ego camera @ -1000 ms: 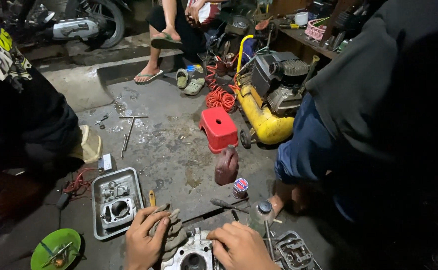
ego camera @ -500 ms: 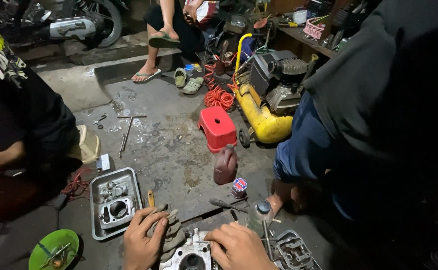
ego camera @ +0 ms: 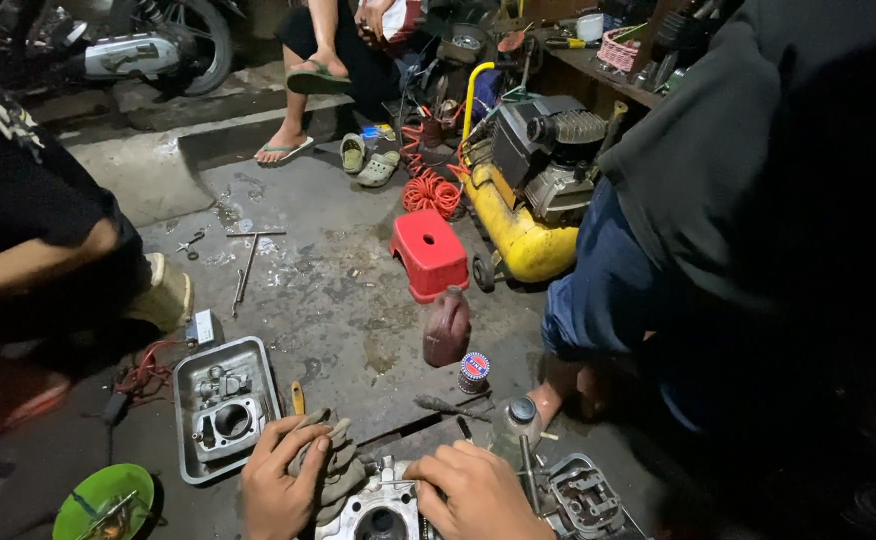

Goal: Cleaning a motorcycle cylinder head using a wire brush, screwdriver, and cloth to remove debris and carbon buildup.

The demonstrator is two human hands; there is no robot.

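With the left hand (ego camera: 283,480) pressing a grey rag (ego camera: 333,465) and the right hand (ego camera: 478,490) gripping the engine casting (ego camera: 378,510), brace firmly and wipe gently.

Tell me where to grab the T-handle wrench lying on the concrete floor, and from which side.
Grip the T-handle wrench on its long shaft, near the middle, coming straight down from above. It lies flat on the floor, crossbar at the far end, with bare concrete on both sides of the shaft, so fingers can likely pinch across it.

Both hands low and close together — left hand (ego camera: 280,490) palm down with fingers curled, right hand (ego camera: 478,492) knuckles up, fingers bent inward.
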